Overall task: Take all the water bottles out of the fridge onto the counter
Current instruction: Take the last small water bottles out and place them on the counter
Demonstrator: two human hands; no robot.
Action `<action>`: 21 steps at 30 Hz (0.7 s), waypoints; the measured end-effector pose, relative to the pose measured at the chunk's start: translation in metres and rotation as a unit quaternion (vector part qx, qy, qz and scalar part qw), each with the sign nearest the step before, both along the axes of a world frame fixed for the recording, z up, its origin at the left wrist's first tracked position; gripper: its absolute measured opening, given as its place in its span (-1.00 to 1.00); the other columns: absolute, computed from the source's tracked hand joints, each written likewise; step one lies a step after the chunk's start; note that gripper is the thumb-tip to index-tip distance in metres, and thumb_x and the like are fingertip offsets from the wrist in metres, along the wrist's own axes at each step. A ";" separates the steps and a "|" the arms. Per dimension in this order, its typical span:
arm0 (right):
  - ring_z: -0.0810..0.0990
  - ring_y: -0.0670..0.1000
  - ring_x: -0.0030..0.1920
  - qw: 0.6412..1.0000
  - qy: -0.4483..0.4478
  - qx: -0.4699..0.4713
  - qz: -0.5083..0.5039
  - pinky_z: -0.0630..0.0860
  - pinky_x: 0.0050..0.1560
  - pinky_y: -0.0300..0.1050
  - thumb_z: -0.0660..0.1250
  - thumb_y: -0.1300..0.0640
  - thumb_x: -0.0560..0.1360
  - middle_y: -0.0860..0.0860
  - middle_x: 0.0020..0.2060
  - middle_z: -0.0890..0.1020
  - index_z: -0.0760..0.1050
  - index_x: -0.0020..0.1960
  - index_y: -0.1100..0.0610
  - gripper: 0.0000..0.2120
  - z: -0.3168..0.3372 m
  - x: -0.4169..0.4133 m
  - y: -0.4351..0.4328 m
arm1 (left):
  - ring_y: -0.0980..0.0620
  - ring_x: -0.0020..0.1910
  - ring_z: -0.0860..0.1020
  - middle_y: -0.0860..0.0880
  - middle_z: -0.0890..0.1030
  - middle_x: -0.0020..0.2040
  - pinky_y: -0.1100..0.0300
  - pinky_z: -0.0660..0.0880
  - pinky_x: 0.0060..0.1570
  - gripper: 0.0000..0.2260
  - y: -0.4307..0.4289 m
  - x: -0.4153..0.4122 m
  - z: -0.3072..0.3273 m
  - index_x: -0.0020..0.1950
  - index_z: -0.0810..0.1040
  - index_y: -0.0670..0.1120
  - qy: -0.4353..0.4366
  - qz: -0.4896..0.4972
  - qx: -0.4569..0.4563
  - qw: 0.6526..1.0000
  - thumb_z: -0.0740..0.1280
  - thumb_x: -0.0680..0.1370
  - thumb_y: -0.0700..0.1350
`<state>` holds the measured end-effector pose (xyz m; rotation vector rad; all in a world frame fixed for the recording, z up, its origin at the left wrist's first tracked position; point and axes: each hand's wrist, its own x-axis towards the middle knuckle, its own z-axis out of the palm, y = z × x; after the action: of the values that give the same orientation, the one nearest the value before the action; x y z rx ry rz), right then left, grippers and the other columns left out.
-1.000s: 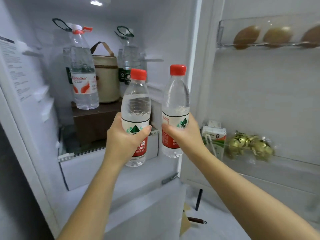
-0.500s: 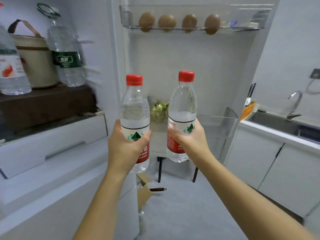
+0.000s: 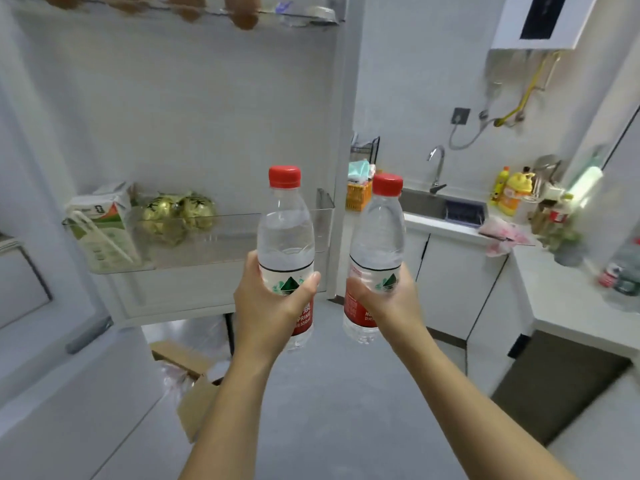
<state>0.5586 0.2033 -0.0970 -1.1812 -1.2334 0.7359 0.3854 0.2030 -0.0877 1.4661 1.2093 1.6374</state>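
Items: 2 water btls, red caps, upright, mid-air, fridge door (image 3: 173, 116) behind. L btl (image 3: 285, 237): your L hand (image 3: 266, 306) wraps its label. R btl (image 3: 379, 237): R hand (image 3: 388, 299) likewise. Step, prob.: transit to counter (image 3: 557, 292). Next: turn right, set both on a bare spot.
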 end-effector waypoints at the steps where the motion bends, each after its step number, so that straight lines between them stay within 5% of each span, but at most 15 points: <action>1: 0.63 -0.30 -0.07 1.000 -0.004 -0.004 -0.018 0.51 -0.20 -0.42 0.54 0.15 0.40 -0.16 -0.06 0.65 0.45 0.13 -0.10 -0.59 -0.002 0.009 0.001 | 0.35 -0.11 0.57 0.20 0.60 -0.08 0.48 0.46 -0.25 -0.59 0.006 0.009 -0.003 0.03 0.44 0.19 0.003 -0.016 0.000 1.000 0.56 0.36 -0.12; 5: 0.61 -0.32 -0.09 0.996 -0.023 -0.012 -0.088 0.49 -0.17 -0.40 0.52 0.16 0.41 -0.17 -0.07 0.63 0.43 0.05 -0.13 -0.63 -0.006 0.043 0.009 | 0.34 -0.11 0.57 0.20 0.61 -0.09 0.41 0.46 -0.20 -0.60 0.032 0.043 -0.010 0.02 0.44 0.18 0.010 -0.077 -0.007 0.997 0.56 0.36 -0.10; 13: 0.65 -0.13 0.01 0.982 0.013 -0.003 -0.189 0.57 -0.01 -0.23 0.53 0.17 0.40 -0.06 0.01 0.66 0.48 0.21 0.05 -0.57 -0.025 0.103 0.013 | 0.21 -0.05 0.61 0.16 0.63 -0.07 0.19 0.56 -0.06 -0.61 0.064 0.102 -0.030 0.04 0.47 0.12 0.013 -0.158 -0.026 0.987 0.58 0.34 -0.06; 17: 0.65 -0.04 0.09 0.975 0.017 -0.004 -0.221 0.59 0.12 -0.04 0.50 -0.11 0.26 -0.01 0.07 0.66 0.47 0.27 0.06 -0.37 -0.033 0.135 0.008 | 0.17 -0.02 0.61 0.11 0.63 -0.02 0.28 0.53 -0.11 -0.58 0.069 0.137 -0.034 0.11 0.46 0.06 0.019 -0.198 -0.042 0.979 0.56 0.35 -0.08; 21: 0.63 -0.05 0.11 0.970 0.021 -0.003 -0.242 0.58 0.12 -0.09 0.48 -0.18 0.19 -0.04 0.10 0.64 0.45 0.29 0.02 -0.29 -0.039 0.168 0.002 | 0.17 -0.05 0.59 0.10 0.61 -0.03 0.47 0.48 -0.24 -0.55 0.067 0.178 -0.034 0.14 0.45 0.01 0.029 -0.224 -0.047 0.973 0.56 0.35 -0.10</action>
<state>0.7269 0.2054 -0.1355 -1.3944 -0.8552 0.3964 0.5634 0.2696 -0.1212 1.5950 0.8869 1.2255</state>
